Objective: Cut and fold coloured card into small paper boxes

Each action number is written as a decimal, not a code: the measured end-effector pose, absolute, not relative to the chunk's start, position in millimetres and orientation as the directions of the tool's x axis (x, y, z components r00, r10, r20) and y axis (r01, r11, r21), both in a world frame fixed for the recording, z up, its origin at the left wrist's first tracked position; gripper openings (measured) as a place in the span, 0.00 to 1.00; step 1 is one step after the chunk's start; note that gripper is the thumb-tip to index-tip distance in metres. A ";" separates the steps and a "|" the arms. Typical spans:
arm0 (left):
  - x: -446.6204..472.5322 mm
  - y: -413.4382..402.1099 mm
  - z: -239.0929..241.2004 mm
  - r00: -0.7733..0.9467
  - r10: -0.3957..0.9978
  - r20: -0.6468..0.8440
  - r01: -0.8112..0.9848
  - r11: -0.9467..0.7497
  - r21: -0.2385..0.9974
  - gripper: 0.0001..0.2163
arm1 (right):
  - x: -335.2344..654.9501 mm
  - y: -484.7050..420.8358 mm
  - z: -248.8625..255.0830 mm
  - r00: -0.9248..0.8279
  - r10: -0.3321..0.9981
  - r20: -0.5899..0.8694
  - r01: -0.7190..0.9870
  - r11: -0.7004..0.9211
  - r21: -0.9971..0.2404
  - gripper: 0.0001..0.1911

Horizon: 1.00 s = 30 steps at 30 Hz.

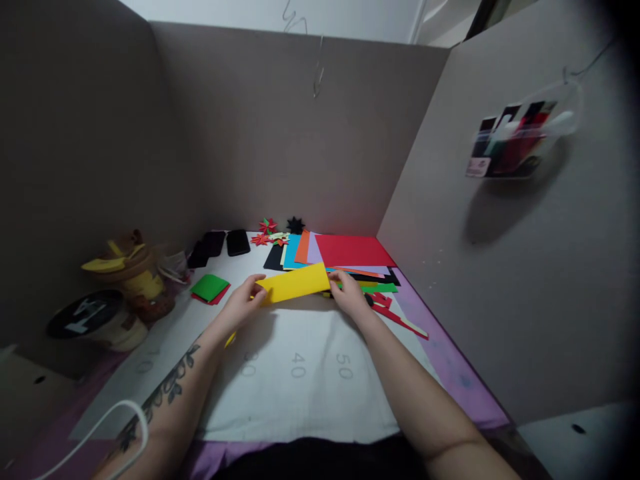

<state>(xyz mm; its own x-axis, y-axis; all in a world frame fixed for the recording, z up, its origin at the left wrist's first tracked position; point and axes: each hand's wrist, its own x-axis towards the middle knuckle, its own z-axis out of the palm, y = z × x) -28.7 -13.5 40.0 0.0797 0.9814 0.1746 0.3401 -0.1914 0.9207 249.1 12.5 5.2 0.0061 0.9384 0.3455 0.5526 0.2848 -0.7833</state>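
A folded yellow paper sheet (295, 283) is held just above the white cutting mat (300, 380). My left hand (245, 301) pinches its left end. My right hand (349, 293) pinches its right end, fingers closed on the edge. Behind the yellow sheet lies a fanned stack of coloured paper (345, 257) with a red sheet on top. Small red paper scraps (395, 313) lie just right of my right hand.
Green and red folded squares (210, 289) lie at the left. Small paper stars (273, 232) and two black phones (225, 243) sit at the back. A yellow toy and a round tin (95, 319) stand far left. Grey partition walls enclose the desk.
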 end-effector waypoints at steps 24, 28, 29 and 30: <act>5.2 -7.5 13.1 0.426 0.899 0.103 0.900 -0.433 0.052 0.26 | 307.8 -1.6 34.6 -0.229 0.959 0.165 0.930 0.266 -0.253 0.17; 13.2 -16.6 12.3 0.385 0.908 0.163 0.920 -0.392 0.012 0.26 | 315.8 -2.7 30.4 -0.184 0.980 0.071 0.967 0.194 -0.167 0.18; 14.9 -17.9 12.0 0.415 0.894 0.172 0.906 -0.423 0.011 0.25 | 315.7 -2.5 29.1 -0.186 0.981 0.048 0.969 0.191 -0.155 0.18; 16.4 -18.8 11.7 0.451 0.876 0.169 0.888 -0.460 0.012 0.25 | 315.1 -2.2 27.9 -0.186 0.982 0.027 0.971 0.188 -0.145 0.18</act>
<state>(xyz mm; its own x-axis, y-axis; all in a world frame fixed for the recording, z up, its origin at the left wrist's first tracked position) 16.4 -18.8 11.7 0.4512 0.8763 0.1691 0.8880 -0.4596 0.0124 315.1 -2.2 27.9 -0.1859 0.9822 0.0275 0.9713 0.1879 -0.1455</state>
